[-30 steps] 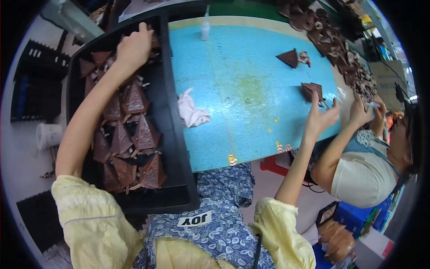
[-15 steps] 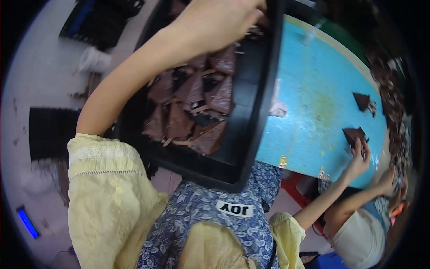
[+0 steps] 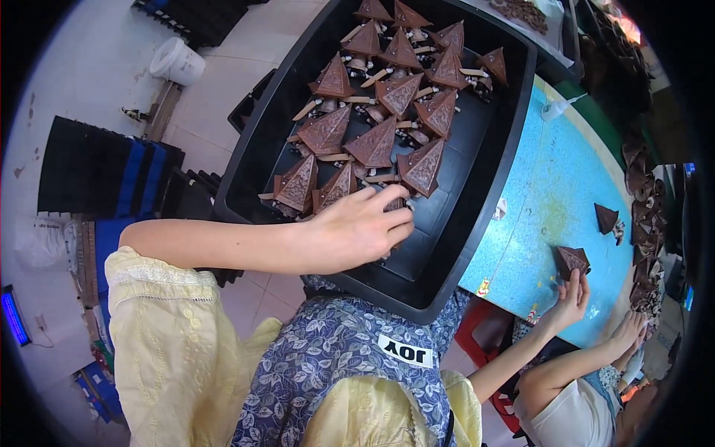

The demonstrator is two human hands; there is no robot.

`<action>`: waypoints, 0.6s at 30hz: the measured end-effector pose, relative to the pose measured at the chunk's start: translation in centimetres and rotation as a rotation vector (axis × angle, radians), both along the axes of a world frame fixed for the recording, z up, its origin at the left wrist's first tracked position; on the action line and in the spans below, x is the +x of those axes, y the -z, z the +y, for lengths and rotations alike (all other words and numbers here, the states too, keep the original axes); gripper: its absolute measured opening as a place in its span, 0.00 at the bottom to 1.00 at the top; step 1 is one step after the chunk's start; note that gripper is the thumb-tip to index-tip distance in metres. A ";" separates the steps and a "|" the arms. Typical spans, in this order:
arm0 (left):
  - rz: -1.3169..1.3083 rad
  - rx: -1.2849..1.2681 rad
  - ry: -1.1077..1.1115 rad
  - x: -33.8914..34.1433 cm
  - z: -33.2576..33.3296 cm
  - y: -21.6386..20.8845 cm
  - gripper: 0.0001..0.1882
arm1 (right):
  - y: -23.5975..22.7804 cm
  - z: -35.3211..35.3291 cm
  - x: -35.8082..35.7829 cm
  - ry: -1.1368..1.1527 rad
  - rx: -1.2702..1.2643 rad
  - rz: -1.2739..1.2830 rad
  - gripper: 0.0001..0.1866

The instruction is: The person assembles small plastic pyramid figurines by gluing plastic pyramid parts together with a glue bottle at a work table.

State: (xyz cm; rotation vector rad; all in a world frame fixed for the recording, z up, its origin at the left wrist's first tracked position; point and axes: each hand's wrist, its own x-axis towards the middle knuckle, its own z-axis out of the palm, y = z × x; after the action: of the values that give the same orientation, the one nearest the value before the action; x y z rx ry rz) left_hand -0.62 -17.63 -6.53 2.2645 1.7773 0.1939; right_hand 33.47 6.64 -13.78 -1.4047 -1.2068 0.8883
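Note:
My left hand (image 3: pixel 365 229) is at the near end of a black tray (image 3: pixel 488 201), fingers curled down around a mostly hidden piece; a speckled brown bit (image 3: pixel 395 203) of it shows between them. Beside it, rows of brown pyramid-shaped pieces (image 3: pixel 372 143) fill much of the tray, with small pale sticks and light bits poking out beneath. Over the blue tabletop (image 3: pixel 521 186) to the right, my right hand (image 3: pixel 570 302) pinches another brown pyramid-shaped piece (image 3: pixel 572 261) by its near edge. A similar piece (image 3: pixel 606 217) lies just beyond that hand.
Many brown parts (image 3: pixel 646 201) are heaped along the table's right side. Nearby works another person, whose hand (image 3: pixel 633 328) reaches toward the heap. Stacked black trays (image 3: pixel 89 167) and a white bucket (image 3: pixel 177 61) stand at left. A red stool (image 3: pixel 477 328) is under the table edge.
My left hand has come from the tray's far end to its near end. My right hand still holds its piece, now shifted slightly left and nearer. The whole view has shifted.

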 end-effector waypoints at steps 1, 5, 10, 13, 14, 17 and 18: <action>-0.001 0.006 0.031 -0.1 0.2 -0.6 0.21 | 0.3 -0.3 -0.2 0.008 0.009 0.024 0.15; -0.121 0.181 0.078 0.4 3.7 -1.8 0.19 | 0.2 -0.4 -0.4 0.044 0.018 0.049 0.15; 0.492 0.116 -0.046 -0.9 5.9 0.6 0.32 | -0.7 -1.1 -0.9 0.019 0.059 0.124 0.13; 0.189 0.055 -0.101 -1.6 6.8 -1.4 0.27 | -4.5 -3.6 -3.9 -0.038 0.144 0.119 0.13; 0.078 0.223 -0.155 -1.2 7.3 -2.4 0.23 | -5.6 -4.2 -5.2 -0.088 0.174 0.162 0.13; -0.317 0.346 -0.058 0.0 10.0 -6.6 0.19 | -7.8 -5.5 -7.7 -0.257 0.293 0.277 0.15; -0.493 0.344 -0.044 1.1 10.6 -7.4 0.18 | -8.5 -6.1 -8.6 -0.291 0.334 0.275 0.16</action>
State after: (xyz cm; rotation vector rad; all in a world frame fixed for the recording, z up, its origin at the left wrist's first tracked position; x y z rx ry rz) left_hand 0.50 -7.01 0.89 2.1280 1.6148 1.0389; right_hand 24.83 0.58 -5.28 -0.8243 -1.2934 0.9889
